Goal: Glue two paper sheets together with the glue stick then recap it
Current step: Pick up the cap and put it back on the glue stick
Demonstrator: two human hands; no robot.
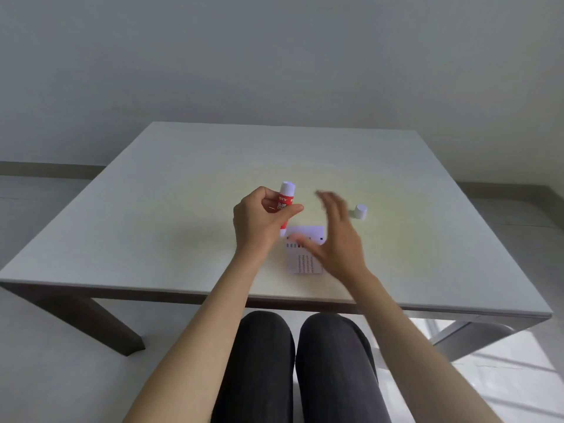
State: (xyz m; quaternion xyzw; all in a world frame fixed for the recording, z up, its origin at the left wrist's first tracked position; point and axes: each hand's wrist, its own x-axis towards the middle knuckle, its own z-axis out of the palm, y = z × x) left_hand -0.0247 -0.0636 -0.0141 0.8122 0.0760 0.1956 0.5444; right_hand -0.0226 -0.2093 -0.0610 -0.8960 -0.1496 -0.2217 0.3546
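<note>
I see left hand (262,221) fingers gripping glue stick (284,206) | right hand (335,236) spread open, blurred, over paper (305,257) | cap (360,211) on table (152,209)

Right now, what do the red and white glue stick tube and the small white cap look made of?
The red and white glue stick tube: likely smooth plastic, with a printed label. The small white cap: probably matte plastic, uniformly opaque.
</note>
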